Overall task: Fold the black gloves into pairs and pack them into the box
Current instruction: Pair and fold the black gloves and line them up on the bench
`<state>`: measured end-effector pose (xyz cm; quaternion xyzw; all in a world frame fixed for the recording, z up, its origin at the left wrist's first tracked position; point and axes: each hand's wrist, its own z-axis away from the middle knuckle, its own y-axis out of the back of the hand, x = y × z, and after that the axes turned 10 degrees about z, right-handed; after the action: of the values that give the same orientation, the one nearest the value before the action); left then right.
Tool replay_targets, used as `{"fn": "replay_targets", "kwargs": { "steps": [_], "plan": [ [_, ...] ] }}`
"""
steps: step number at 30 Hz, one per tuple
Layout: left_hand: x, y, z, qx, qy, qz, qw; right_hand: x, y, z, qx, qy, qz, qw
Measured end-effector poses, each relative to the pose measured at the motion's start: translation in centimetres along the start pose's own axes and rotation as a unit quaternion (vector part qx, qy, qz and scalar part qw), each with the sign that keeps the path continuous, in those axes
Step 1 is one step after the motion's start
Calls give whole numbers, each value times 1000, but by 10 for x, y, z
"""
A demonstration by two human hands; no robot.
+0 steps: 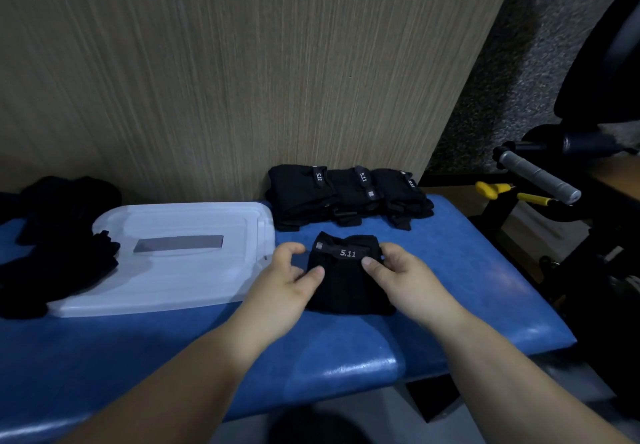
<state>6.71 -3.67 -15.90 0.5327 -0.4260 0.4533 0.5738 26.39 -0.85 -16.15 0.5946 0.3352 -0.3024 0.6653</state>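
Folded glove pair (346,287), held at the centre of the blue padded bench (467,270). The bundle is a compact, nearly square block of black knitted fabric, slightly longer from near to far. Its cuff end points away from me. The wrist strap runs left to right across that far edge, with the white "5.11" lettering upright as I read it.

My left hand (284,284) grips the bundle's left side: the thumb lies on the top face and the index finger curls over the far corner. My right hand (408,273) grips the right side: the thumb presses on the strap and the other fingers curl round the far edge.

Behind the bundle, against the wood-grain panel (242,62), a row of folded pairs (346,194) lies side by side. Their straps run from near to far.

To the left lies a white plastic lid (166,284), smooth and translucent, with rounded corners and a grey rectangular label. I cannot tell whether a box sits beneath it. Loose black gloves (62,263) lie heaped at its left edge, partly overlapping it.

Beyond the bench's right end are a grey ribbed grip (540,176) and a yellow-handled tool (491,190).
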Motion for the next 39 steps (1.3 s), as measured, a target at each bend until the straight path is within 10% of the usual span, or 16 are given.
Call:
{"fn": "replay_targets", "kwargs": {
  "steps": [12, 19, 29, 39],
  "plan": [
    [-15, -17, 6, 16, -223, -251, 942, -6, -16, 9, 63, -10, 193, 979],
    [-21, -21, 6, -98, -144, -393, 903, -5, -15, 12, 35, 139, 342, 929],
    [-23, -19, 4, -115, -122, -410, 897, -2, -19, 9, -35, 103, 355, 928],
    [-20, -16, 8, 36, -119, -348, 929, -10, -8, 26, 31, 24, 326, 945]
  ]
}}
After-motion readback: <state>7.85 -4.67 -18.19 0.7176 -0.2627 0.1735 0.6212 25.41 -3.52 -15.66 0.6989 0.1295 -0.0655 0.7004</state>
